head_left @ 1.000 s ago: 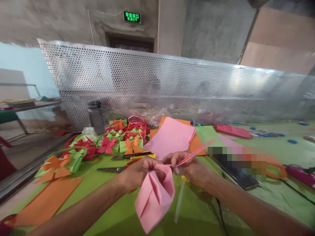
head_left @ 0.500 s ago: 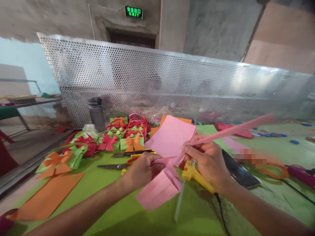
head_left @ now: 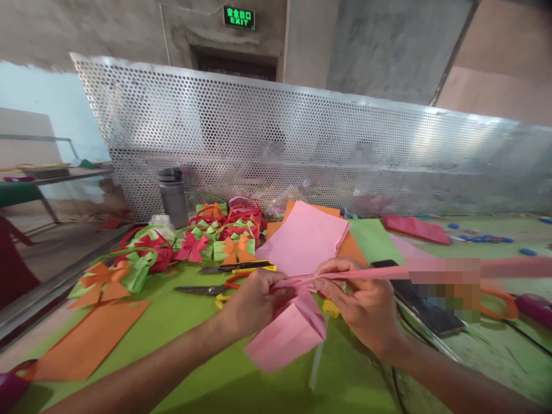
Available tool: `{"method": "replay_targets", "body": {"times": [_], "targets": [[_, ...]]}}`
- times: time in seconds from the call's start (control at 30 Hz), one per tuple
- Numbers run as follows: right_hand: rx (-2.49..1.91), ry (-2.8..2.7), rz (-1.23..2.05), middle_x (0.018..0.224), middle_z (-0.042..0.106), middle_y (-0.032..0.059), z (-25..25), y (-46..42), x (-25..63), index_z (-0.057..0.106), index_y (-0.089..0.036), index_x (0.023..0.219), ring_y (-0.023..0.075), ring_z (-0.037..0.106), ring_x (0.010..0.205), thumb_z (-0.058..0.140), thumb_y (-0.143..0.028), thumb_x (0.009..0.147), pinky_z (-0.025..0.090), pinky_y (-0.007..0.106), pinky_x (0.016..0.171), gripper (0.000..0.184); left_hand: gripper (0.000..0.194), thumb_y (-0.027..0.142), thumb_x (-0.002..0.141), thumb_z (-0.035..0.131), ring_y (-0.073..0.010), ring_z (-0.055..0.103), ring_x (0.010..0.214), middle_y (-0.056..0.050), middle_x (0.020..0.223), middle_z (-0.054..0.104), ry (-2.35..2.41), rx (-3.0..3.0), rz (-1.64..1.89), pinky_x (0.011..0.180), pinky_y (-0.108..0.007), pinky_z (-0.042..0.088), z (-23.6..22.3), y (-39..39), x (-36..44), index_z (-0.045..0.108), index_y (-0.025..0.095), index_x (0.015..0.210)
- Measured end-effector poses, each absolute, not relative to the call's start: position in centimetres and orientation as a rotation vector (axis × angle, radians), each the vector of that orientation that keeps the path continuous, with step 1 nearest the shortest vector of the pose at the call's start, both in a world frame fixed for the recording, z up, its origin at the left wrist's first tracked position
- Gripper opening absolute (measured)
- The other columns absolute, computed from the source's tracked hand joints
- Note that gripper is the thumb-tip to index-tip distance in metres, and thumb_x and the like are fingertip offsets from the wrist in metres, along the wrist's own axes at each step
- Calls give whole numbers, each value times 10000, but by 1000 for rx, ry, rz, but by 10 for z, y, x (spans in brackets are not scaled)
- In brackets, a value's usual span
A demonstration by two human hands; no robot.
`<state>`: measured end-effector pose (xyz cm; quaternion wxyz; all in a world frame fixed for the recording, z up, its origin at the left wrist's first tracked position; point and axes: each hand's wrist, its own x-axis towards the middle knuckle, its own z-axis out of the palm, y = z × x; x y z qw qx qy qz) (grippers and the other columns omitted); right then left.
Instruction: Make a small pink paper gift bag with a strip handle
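My left hand (head_left: 252,302) is closed with thumb and fingers pinched on the top edge of a small folded pink paper bag (head_left: 287,333), which hangs tilted below the fingers. My right hand (head_left: 362,307) pinches a long pink paper strip (head_left: 379,272) close to the bag's top. The strip's near end meets the bag's edge between both hands, and its other end reaches far to the right. Behind my right hand lies a yellow glue gun (head_left: 331,309), mostly hidden, with a clear glue stick (head_left: 316,365) pointing toward me.
Scissors (head_left: 198,290) and a utility knife (head_left: 237,267) lie beyond my left hand. Finished little paper bags with bows (head_left: 233,247) cluster at the back left. Pink sheets (head_left: 302,236) are stacked ahead. A phone (head_left: 426,305) and a grey bottle (head_left: 173,198) also stand on or lie about the green table.
My right hand has brought the strip down from a raised slant to nearly level, its free end now reaching farther right. The hand covers more of the glue gun. My left hand keeps its pinch.
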<state>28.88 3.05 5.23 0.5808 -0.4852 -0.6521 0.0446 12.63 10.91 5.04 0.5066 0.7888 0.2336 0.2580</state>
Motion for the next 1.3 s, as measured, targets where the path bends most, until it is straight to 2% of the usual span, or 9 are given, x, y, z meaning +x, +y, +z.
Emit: {"method": "replay_targets", "body": {"times": [0.17, 0.47, 0.87, 1.13, 1.3], "targets": [[-1191, -1720, 91, 693, 610, 5, 54, 31, 291, 581, -198, 717, 132, 567, 635, 549, -248, 819, 465, 244, 576, 118, 301, 346, 798, 527, -109, 435, 540, 2, 574, 513, 576, 1984, 624, 505, -210, 331, 52, 109, 126, 621, 109, 637], [-1195, -1592, 224, 651, 568, 7, 62, 33, 292, 548, -199, 675, 140, 553, 609, 505, -293, 841, 462, 253, 562, 195, 311, 370, 812, 509, -111, 455, 563, -31, 642, 569, 571, 1919, 561, 494, -199, 322, 44, 111, 127, 608, 97, 699], [-1253, -1589, 379, 674, 562, 11, 52, 37, 290, 567, -178, 724, 149, 551, 666, 482, -322, 844, 449, 254, 570, 206, 303, 367, 791, 554, -90, 375, 527, -14, 607, 500, 527, 1776, 546, 477, -195, 298, 49, 109, 128, 609, 79, 714], [-1275, -1639, 234, 689, 549, -2, 45, 41, 292, 524, -193, 735, 152, 548, 687, 482, -319, 852, 448, 276, 659, 178, 275, 360, 718, 658, -84, 381, 544, -2, 615, 496, 475, 1691, 585, 487, -177, 320, 51, 108, 130, 608, 95, 666], [-1294, -1669, 177, 684, 536, -7, 45, 43, 292, 515, -190, 736, 141, 531, 667, 481, -312, 854, 437, 262, 632, 174, 323, 397, 715, 656, -82, 370, 545, -6, 615, 488, 495, 1716, 579, 481, -176, 308, 51, 107, 130, 609, 80, 675]]}}
